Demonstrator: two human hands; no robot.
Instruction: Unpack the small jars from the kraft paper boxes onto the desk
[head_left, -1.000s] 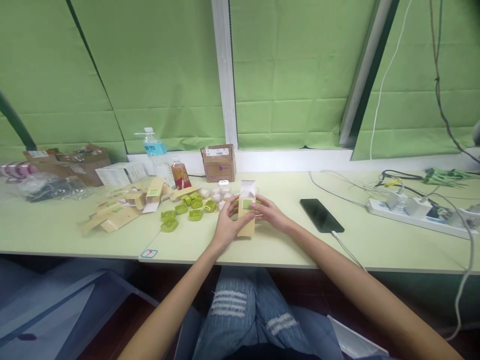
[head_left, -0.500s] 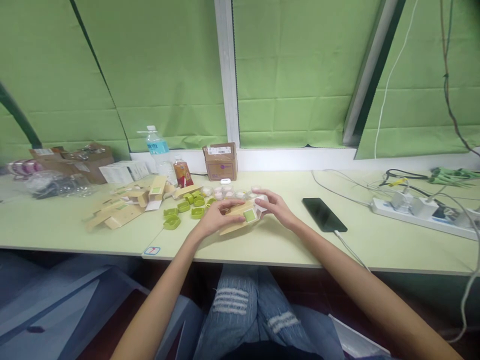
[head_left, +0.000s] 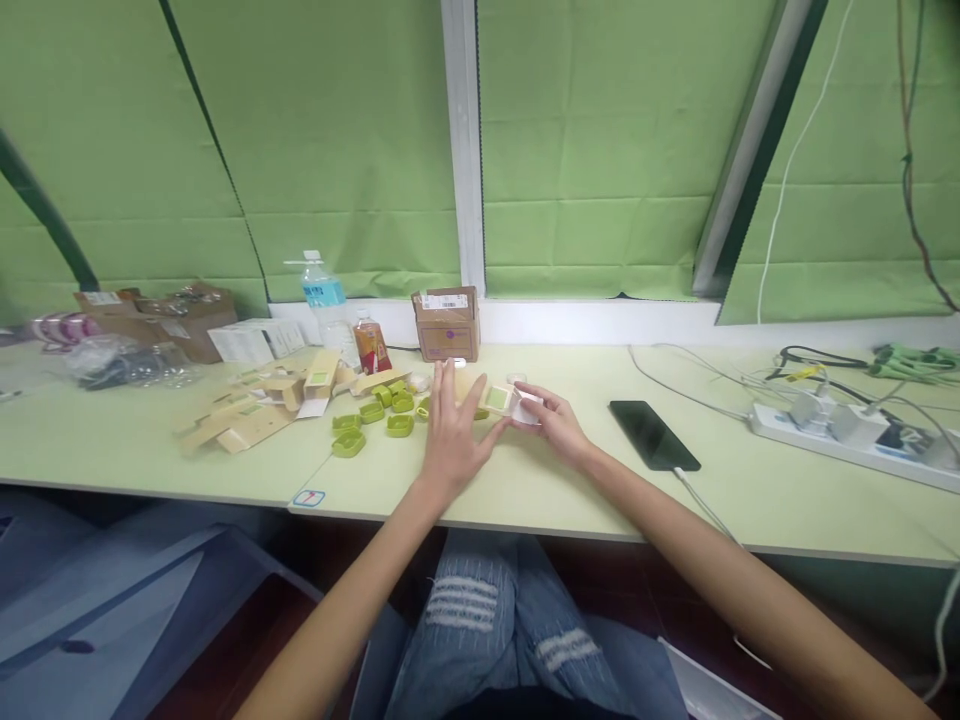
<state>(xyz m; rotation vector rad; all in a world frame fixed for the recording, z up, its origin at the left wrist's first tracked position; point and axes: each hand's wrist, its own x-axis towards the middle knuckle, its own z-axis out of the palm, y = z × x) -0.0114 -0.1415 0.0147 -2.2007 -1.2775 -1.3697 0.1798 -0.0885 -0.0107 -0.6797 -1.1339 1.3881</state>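
My right hand pinches a small folding carton by its white flap. The carton is cream-coloured with a green square on its face. My left hand is open beside it, fingers stretched upward and thumb reaching toward the carton's lower edge; whether the thumb touches it I cannot tell. Part of the carton is hidden behind the left fingers. Just left of that hand lie several olive-green plastic cases. A small clear round container stands behind the carton.
Several cardboard cartons are heaped at left. A water bottle, a drink bottle and a brown box stand at the back. To the right lie a phone on a cable and a power strip.
My left hand has let go of the carton's side and spread its fingers upward. The carton has tilted up, held by my right hand. The view has shifted slightly.
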